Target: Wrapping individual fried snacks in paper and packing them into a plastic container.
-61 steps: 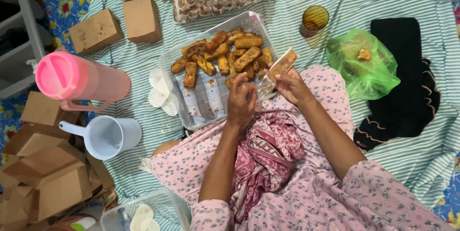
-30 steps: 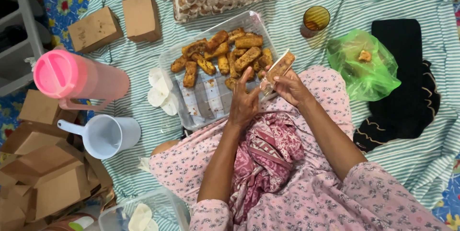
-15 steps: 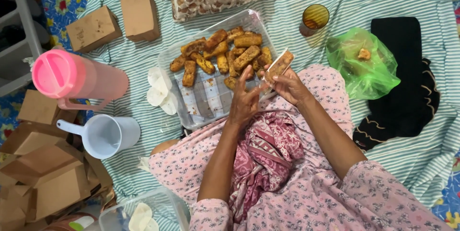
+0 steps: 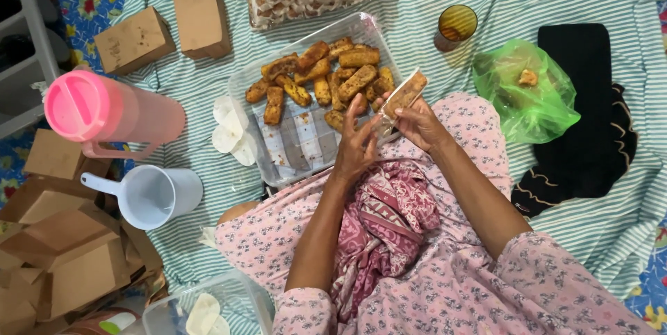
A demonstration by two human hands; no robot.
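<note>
A fried snack in a clear sleeve (image 4: 404, 94) sits in the right hand (image 4: 419, 126), fingers clamped on its lower end, over the near right corner of the clear tray (image 4: 314, 151). Since a second ago the left hand (image 4: 354, 149) has opened, fingers spread and touching the sleeve's tail, suggesting the wrap is being finished. At ten o'clock of the tray stands a pink jug (image 4: 104, 114); at three o'clock lies a green bag (image 4: 528, 92).

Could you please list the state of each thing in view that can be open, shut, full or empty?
Pink jug: lying on its side, lid on.
White cup: on its side, empty.
Clear tray: uncovered, fried pieces fill its far half.
Wrapped snack: in a clear sleeve, held by right hand; left hand touching.
Amber glass: upright.
Green bag: open.
</note>
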